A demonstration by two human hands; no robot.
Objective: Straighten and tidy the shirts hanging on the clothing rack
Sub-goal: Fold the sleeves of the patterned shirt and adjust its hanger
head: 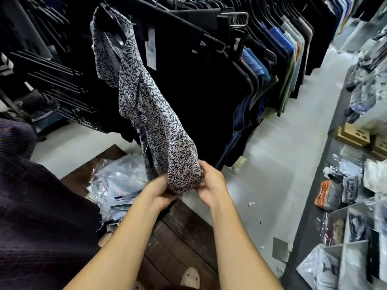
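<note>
Two hands on one hem here: the left hand [162, 192] and the right hand [211, 184] both have fingers curled round the bottom edge of the printed shirt [144, 95], just below frame centre. The shirt hangs from a black hanger [111, 21] up at eleven o'clock and is drawn out on a slant toward the person. It's thin, limp cloth, pale with a dense dark leaf print, bunched where it's gripped. This looks like the smoothing step, hem pulled taut to take the twist out. Next, I'd judge, it wants a gentle, even tug, then a let-go so it drops flat against the dark garments [199, 91] at one o'clock. A white tag [151, 49] dangles beside the collar. Crinkly plastic packets [117, 183] lie at eight o'clock.
</note>
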